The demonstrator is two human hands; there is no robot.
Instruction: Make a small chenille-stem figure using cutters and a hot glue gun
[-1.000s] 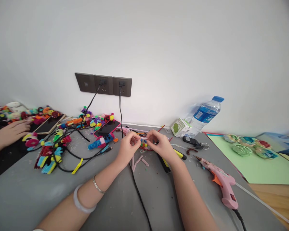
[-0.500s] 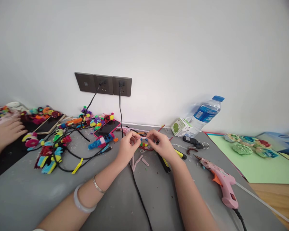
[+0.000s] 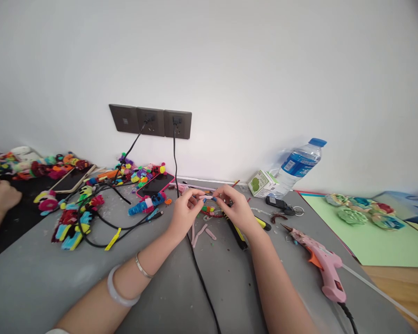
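Observation:
Between my fingertips is a short pale pink piece of pipe cleaner point(image 3: 206, 197). My left hand point(image 3: 186, 211) pinches its left end, and my right hand point(image 3: 234, 208) pinches the right end. More pink pipe cleaner pieces point(image 3: 199, 235) lie on the grey table point(image 3: 167, 287) just below my hands. Yellow-and-black handled pliers point(image 3: 237, 234) rest partly hidden under my right hand. Behind the fingers, a small multicoloured fuzzy piece point(image 3: 209, 210) shows in part.
A pink glue gun point(image 3: 322, 266) lies at right, near keys point(image 3: 282, 205), a water bottle point(image 3: 297, 167) and a small carton point(image 3: 260, 183). Black cables point(image 3: 198, 273) cross the table. Colourful fuzzy figures point(image 3: 71, 225) and phones point(image 3: 155, 184) are at left, beside another person's hand point(image 3: 2, 199).
My fingertips have shifted slightly apart, so more of the pink piece shows between them. At far left, the other person's hand has drawn back to the left and closed.

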